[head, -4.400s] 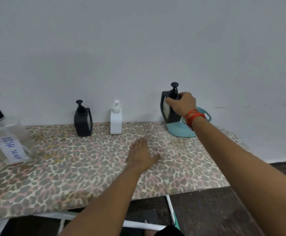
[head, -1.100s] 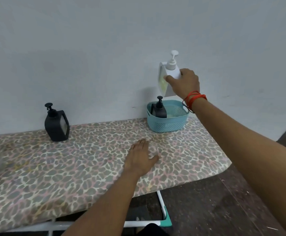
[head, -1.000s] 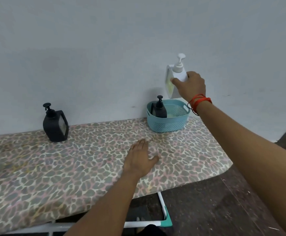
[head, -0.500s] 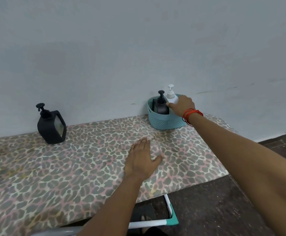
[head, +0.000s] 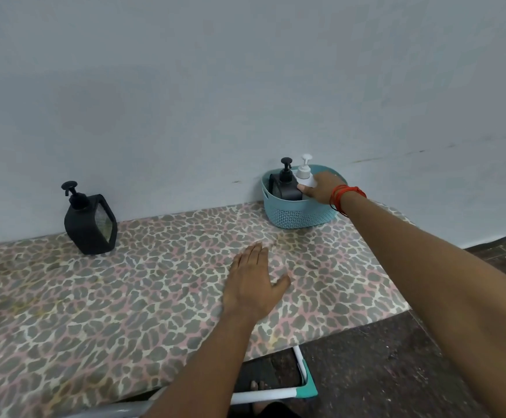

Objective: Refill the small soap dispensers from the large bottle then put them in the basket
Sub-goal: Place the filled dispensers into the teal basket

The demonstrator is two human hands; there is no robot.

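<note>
A teal basket stands at the back right of the leopard-print table, against the wall. Inside it are a black soap dispenser and, right beside it, a white soap dispenser, both upright. My right hand reaches into the basket and grips the white dispenser's body, hiding most of it; only its pump and shoulder show. My left hand rests flat on the table, fingers straight. A second black dispenser stands at the back left. The large bottle is out of view.
The pale wall runs directly behind the table and basket. The table's right end curves off just past the basket, with dark floor beyond. A white and teal frame bar shows under the front edge.
My right hand carried the white dispenser from above the basket down into it, beside the black one. The view tilted down and right. My left hand stayed flat on the table.
</note>
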